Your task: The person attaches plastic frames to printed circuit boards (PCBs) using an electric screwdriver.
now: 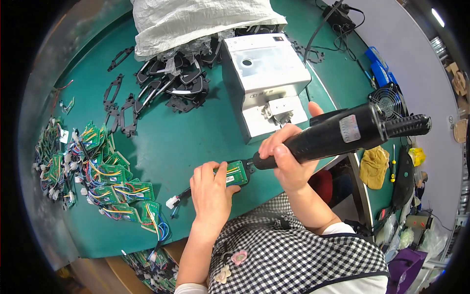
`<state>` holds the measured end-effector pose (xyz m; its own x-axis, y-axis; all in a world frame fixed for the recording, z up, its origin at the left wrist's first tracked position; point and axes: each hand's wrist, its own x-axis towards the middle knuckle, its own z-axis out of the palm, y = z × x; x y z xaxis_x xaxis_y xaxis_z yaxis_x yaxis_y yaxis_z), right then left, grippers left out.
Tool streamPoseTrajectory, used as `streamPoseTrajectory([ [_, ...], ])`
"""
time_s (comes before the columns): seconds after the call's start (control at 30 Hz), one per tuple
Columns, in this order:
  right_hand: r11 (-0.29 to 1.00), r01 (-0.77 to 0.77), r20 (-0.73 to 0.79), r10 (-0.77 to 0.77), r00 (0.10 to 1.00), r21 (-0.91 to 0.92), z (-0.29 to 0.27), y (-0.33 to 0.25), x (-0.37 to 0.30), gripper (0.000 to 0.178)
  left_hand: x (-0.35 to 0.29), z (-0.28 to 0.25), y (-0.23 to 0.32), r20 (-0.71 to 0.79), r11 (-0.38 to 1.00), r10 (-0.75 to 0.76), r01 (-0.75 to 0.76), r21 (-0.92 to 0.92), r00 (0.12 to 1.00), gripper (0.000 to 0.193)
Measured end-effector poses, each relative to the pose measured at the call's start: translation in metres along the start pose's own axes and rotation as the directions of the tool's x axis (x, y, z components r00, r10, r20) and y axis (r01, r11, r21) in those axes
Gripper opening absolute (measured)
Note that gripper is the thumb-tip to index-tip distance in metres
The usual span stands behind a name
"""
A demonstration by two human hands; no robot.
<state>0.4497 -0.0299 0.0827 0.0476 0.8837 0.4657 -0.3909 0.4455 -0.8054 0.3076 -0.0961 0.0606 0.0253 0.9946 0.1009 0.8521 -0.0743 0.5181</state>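
My right hand (293, 159) is wrapped round a black electric screwdriver (338, 134), held slanting with its bit end pointing left. The bit meets or hovers over the right end of a black plastic bracket (250, 165); I cannot tell if it touches. On that bracket lies a green circuit board (237, 172) with yellow wires. My left hand (211, 192) grips the board, fingers along its far side and thumb at its near edge, hiding its left part. Out from under this hand runs a dark cable ending in a white connector (172, 202).
Several wired circuit boards (110, 171) are piled at the left. Behind stands a white screw feeder (267, 73), beside loose black plastic frames (181, 83) and a white sack (205, 24). To the right are a small fan (387, 102), a tan cloth (374, 168) and a yellow screwdriver (393, 166).
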Motion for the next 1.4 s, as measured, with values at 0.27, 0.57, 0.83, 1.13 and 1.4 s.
streamPoseTrajectory([
  [0.27, 0.996, -0.020, 0.072, 0.027, 0.997, -0.086, 0.002, 0.018, 0.000, 0.073, 0.000, 0.005, -0.002, 0.043, 1.000, -0.013, 0.013, -0.014, 0.999, 0.052],
  [0.57, 0.987, 0.002, 0.269, 0.041, 0.962, -0.160, -0.005, 0.033, -0.001, 0.069, 0.000, 0.007, -0.005, 0.040, 0.997, -0.040, 0.042, -0.062, 0.998, 0.052],
  [0.83, 0.993, 0.011, 0.498, 0.051, 0.865, -0.122, -0.004, 0.029, 0.007, 0.062, 0.002, 0.011, -0.007, 0.022, 0.998, -0.007, 0.008, -0.068, 1.000, 0.053],
  [1.13, 0.922, 0.324, 0.025, -0.326, 0.945, -0.214, -0.021, -0.041, 0.074, 0.068, 0.005, 0.018, 0.004, 0.013, 0.997, 0.032, -0.032, -0.063, 0.999, 0.059],
  [1.4, 0.952, 0.146, 0.123, -0.116, 0.986, -0.270, -0.027, -0.024, 0.061, 0.068, -0.009, 0.011, -0.007, -0.026, 0.996, 0.051, -0.053, -0.072, 0.998, 0.060],
])
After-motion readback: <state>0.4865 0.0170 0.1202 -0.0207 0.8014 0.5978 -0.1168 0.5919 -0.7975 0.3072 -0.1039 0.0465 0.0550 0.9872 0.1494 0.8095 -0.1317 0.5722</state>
